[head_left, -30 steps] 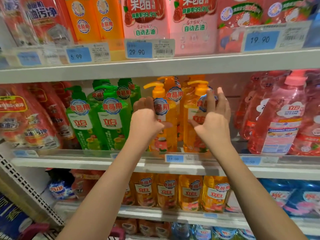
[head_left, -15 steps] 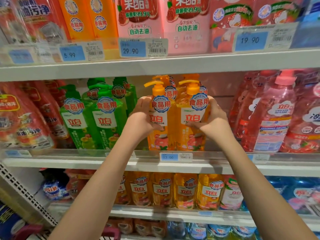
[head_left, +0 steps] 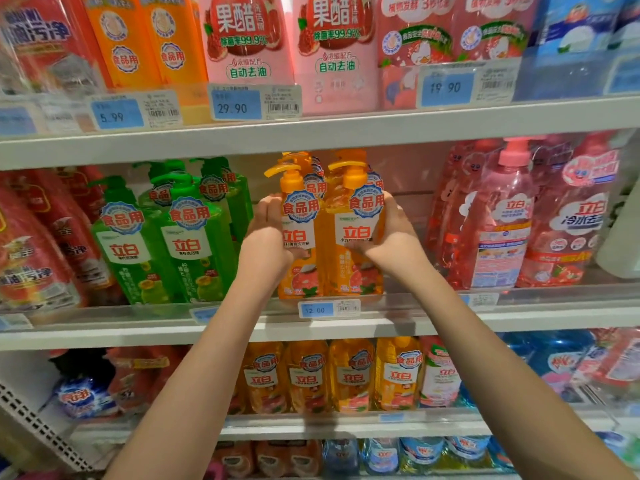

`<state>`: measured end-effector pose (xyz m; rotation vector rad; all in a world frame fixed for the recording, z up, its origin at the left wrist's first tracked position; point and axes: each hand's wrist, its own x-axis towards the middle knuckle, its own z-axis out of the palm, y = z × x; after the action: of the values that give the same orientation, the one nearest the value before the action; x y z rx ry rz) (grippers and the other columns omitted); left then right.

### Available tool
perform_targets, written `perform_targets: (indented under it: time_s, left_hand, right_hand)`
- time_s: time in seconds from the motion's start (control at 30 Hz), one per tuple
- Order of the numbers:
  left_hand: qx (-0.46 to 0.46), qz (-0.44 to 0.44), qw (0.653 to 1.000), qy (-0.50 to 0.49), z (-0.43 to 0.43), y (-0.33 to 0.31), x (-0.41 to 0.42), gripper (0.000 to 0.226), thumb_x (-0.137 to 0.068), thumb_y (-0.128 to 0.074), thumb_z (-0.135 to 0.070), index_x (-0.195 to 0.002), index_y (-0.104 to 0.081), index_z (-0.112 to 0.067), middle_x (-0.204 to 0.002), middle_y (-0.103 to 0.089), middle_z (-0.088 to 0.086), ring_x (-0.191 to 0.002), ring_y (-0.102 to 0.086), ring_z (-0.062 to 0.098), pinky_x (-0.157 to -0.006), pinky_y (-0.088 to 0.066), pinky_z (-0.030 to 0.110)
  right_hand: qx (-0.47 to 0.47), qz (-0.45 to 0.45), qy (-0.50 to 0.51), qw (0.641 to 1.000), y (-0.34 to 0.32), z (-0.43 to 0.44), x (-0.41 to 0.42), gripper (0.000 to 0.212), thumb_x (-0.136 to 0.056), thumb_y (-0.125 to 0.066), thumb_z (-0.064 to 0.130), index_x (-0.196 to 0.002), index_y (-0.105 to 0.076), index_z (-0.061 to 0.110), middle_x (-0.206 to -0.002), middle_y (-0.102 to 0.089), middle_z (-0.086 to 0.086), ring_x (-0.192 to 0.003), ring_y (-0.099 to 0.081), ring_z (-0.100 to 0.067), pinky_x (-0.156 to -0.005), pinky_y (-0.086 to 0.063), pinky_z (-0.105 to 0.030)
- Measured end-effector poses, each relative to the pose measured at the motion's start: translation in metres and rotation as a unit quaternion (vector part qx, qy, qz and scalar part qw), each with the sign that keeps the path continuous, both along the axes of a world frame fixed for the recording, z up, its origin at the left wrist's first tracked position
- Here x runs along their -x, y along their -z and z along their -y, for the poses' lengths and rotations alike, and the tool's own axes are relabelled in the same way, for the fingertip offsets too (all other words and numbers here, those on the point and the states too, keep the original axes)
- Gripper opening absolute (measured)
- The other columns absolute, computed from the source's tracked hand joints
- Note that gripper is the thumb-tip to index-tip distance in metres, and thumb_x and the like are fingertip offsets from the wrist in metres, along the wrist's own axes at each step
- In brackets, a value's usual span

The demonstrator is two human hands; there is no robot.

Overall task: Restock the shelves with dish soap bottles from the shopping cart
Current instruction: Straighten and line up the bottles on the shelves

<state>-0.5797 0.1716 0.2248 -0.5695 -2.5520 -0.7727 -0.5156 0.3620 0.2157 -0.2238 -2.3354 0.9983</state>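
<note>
Fingers of the left hand [head_left: 268, 237] and right hand [head_left: 398, 230] partly hidden behind the orange bottles [head_left: 346, 268]

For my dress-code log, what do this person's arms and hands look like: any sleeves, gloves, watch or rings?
The left forearm and right forearm are bare to the frame's edge; no sleeve shows. The left hand and right hand are ungloved. No watch, bracelet or ring shows on the wrists or the visible fingers.
</note>
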Motion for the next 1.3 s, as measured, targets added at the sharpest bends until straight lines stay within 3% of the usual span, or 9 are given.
perform_targets:
  time_s: [0.1,0.27,0.4,0.53,0.67,0.8,1.0,1.13,1.3]
  left_hand:
    - [0.037,-0.001,0.999,-0.028,0.0,-0.002,-0.004,0.098,-0.071,-0.081,-0.031,-0.145,-0.019,-0.02,-0.15,-0.023,0.005,-0.134,-0.033,0.027,-0.104,-0.042,0.045]
    - [0.061,-0.004,0.997,-0.037,0.001,-0.002,-0.004,0.094,-0.074,-0.078,-0.034,-0.144,-0.015,-0.023,-0.14,-0.017,0.007,-0.13,-0.03,0.029,-0.099,-0.047,0.038]
    - [0.048,-0.007,0.999,-0.021,0.002,0.002,-0.005,0.09,-0.077,-0.075,-0.035,-0.141,-0.013,-0.027,-0.137,-0.037,0.01,-0.119,-0.049,0.03,-0.09,-0.052,0.041]
    - [0.01,0.014,0.999,-0.03,-0.006,0.002,-0.025,0.041,-0.086,-0.066,-0.027,-0.117,-0.054,-0.002,-0.117,-0.058,0.014,-0.105,-0.057,0.033,-0.086,-0.051,0.042]
    - [-0.044,-0.091,0.994,-0.047,-0.019,0.012,-0.042,0.048,-0.086,-0.064,-0.025,-0.121,-0.043,0.001,-0.135,-0.038,0.024,-0.128,-0.034,0.039,-0.106,-0.035,0.05]
    - [-0.083,-0.257,0.956,0.117,-0.051,0.019,-0.068,0.047,-0.085,-0.057,-0.02,-0.127,-0.048,-0.001,-0.128,-0.047,0.018,-0.122,-0.042,0.03,-0.103,-0.037,0.041]
    - [-0.032,0.021,0.961,0.275,-0.148,0.009,-0.105,0.046,-0.092,-0.057,-0.029,-0.135,-0.044,-0.018,-0.126,-0.047,0.0,-0.118,-0.046,0.013,-0.094,-0.032,0.018]
    - [-0.041,0.15,0.959,0.238,-0.211,0.0,-0.109,0.051,-0.093,-0.056,-0.036,-0.139,-0.038,-0.023,-0.123,-0.049,-0.006,-0.112,-0.051,0.012,-0.089,-0.038,0.021]
    - [-0.14,0.2,0.958,0.148,-0.266,0.013,-0.091,0.065,-0.079,-0.074,-0.03,-0.133,-0.039,-0.022,-0.13,-0.05,0.0,-0.11,-0.055,0.016,-0.098,-0.046,0.037]
  right_hand:
    - [-0.003,-0.009,0.005,1.0,0.003,0.003,-0.003,0.098,-0.064,-0.086,0.036,-0.143,-0.026,0.028,-0.136,-0.035,-0.004,-0.116,-0.051,-0.02,-0.097,-0.043,-0.028]
    - [0.011,-0.009,0.014,1.0,0.01,0.008,-0.01,0.098,-0.077,-0.077,0.025,-0.149,-0.011,0.027,-0.144,-0.031,-0.006,-0.125,-0.046,-0.023,-0.099,-0.04,-0.032]
    - [0.031,0.002,0.017,0.999,0.019,0.014,-0.019,0.099,-0.081,-0.07,0.019,-0.152,-0.001,0.024,-0.141,-0.047,-0.005,-0.118,-0.054,-0.02,-0.099,-0.045,-0.035]
    - [0.045,0.0,-0.002,0.999,0.016,0.015,-0.033,0.082,-0.083,-0.067,0.016,-0.15,-0.018,0.02,-0.132,-0.055,-0.003,-0.11,-0.054,-0.012,-0.095,-0.045,-0.027]
    - [0.013,-0.013,0.002,1.0,0.018,0.004,-0.054,0.06,-0.089,-0.064,0.022,-0.142,-0.039,0.012,-0.138,-0.05,-0.002,-0.123,-0.046,-0.011,-0.1,-0.035,-0.022]
    - [0.004,-0.1,0.071,0.992,0.017,-0.036,-0.077,0.043,-0.089,-0.063,0.019,-0.13,-0.053,0.009,-0.126,-0.057,-0.004,-0.112,-0.055,-0.017,-0.099,-0.046,-0.037]
    - [-0.031,-0.146,0.162,0.975,0.006,-0.123,-0.106,0.038,-0.089,-0.059,0.017,-0.125,-0.055,0.007,-0.115,-0.055,-0.003,-0.106,-0.054,-0.019,-0.094,-0.045,-0.038]
    - [-0.057,-0.106,0.235,0.964,0.011,-0.178,-0.124,0.046,-0.088,-0.059,0.02,-0.13,-0.048,0.004,-0.134,-0.044,-0.015,-0.125,-0.041,-0.031,-0.103,-0.037,-0.043]
    - [-0.076,-0.066,0.205,0.974,0.022,-0.221,-0.131,0.058,-0.081,-0.062,0.014,-0.136,-0.042,0.007,-0.142,-0.034,-0.014,-0.132,-0.032,-0.03,-0.108,-0.032,-0.043]
